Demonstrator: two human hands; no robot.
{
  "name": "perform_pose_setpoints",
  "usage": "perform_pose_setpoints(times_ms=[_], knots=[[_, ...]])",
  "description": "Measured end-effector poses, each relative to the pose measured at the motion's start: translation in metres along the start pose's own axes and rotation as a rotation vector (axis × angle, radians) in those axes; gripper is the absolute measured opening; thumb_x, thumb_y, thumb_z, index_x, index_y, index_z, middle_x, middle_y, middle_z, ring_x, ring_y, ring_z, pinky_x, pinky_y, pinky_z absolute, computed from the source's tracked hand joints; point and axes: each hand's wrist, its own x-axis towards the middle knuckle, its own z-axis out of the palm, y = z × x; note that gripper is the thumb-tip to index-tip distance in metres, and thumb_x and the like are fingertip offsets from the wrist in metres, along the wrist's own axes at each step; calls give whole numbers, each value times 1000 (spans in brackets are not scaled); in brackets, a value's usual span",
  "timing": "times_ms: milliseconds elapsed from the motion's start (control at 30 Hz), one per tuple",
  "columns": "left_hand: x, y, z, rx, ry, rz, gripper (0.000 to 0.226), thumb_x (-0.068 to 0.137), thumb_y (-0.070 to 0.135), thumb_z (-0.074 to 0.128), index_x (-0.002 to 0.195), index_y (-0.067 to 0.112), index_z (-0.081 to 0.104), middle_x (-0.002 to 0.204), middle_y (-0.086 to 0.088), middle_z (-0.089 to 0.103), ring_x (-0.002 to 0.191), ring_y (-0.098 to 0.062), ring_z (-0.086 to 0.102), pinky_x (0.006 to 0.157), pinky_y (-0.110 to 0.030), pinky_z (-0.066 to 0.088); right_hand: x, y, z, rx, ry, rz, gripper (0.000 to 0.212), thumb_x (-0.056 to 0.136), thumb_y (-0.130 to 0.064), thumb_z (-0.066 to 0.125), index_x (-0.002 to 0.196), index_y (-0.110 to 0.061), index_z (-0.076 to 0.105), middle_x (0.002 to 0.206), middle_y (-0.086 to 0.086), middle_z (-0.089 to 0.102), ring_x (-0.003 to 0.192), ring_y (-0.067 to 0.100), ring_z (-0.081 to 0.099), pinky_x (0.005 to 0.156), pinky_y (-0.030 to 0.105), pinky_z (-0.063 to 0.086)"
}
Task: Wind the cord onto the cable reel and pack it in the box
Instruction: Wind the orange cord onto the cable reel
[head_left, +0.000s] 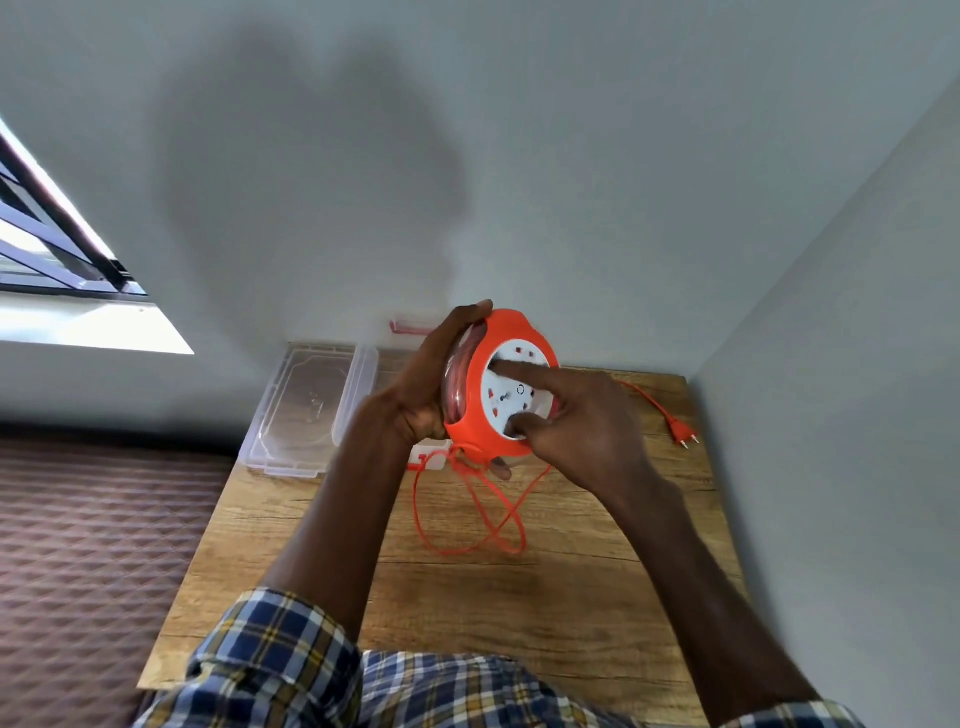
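Note:
An orange cable reel (475, 395) with a white socket face is held upright above the wooden table (545, 597). My left hand (426, 384) grips its back and rim. My right hand (576, 421) rests on the white face, with the index finger and thumb pressed on it. Loose orange cord (467, 519) hangs from the reel's bottom and loops on the table. Its plug (683, 434) lies at the far right of the table. The clear plastic box is mostly hidden behind the reel; only its red-latched edge (410, 327) shows.
A clear plastic lid (306, 405) lies at the table's far left corner. Grey walls close in behind and to the right. A brown quilted surface (93, 545) sits left of the table, below a window (47, 234).

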Motion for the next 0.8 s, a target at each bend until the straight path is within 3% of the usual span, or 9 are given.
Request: perform_pose_setpoints(times_ms=[67,133,233,300,433,533,600,667,800], knots=[[0,0,0,17,-6,-13,67,95,67,57,132,12,69,127,-20,69,112,-40,67,96,-52,56,-3,-4,6,52,59,101,72,69,-49,84,135,-57,55,117,-9,77,103,11,71,71,19,53],[0,-1,-3,28,1,-23,72,94,69,57,138,12,67,132,-22,66,114,-42,66,95,-55,56,-6,-6,12,67,97,120,72,69,-47,85,136,-52,59,118,-8,77,101,10,72,63,10,44],[2,-4,-5,14,12,-25,80,96,71,52,148,11,57,140,-25,59,125,-46,57,104,-62,49,-9,-3,15,121,45,119,71,79,-45,83,142,-53,52,131,-8,72,112,13,71,76,20,59],[2,-4,-5,-7,44,10,74,98,71,49,140,12,66,135,-22,65,122,-44,62,106,-61,48,-13,-1,15,82,60,77,66,86,-50,77,145,-55,47,137,-11,67,117,11,67,86,30,62],[5,0,-1,-239,71,145,73,97,70,49,134,9,67,134,-20,67,120,-40,65,104,-54,54,-18,4,14,326,324,95,39,93,-33,72,129,-47,65,120,-22,69,93,6,70,70,25,57],[15,0,1,-421,139,238,86,92,75,47,142,7,61,145,-23,61,134,-43,57,114,-62,43,-13,14,13,608,457,322,28,95,-16,68,114,-35,74,100,-14,74,81,5,69,62,18,49],[21,-3,3,-562,162,286,96,88,78,48,153,8,51,155,-26,51,144,-48,45,119,-71,29,-10,15,11,1013,409,564,20,98,-12,63,109,-25,76,93,0,75,75,13,66,55,25,44],[25,-6,4,-673,203,360,99,86,79,48,153,7,49,156,-26,49,146,-51,41,117,-75,26,-11,14,11,1341,316,725,18,102,-12,57,109,-19,71,96,7,74,76,19,66,57,28,42],[33,-14,12,-733,319,524,101,87,83,42,154,8,48,146,-27,54,144,-52,44,116,-74,30,-10,4,19,1353,179,706,14,99,-12,61,109,-20,67,109,7,77,94,18,70,65,30,46]])
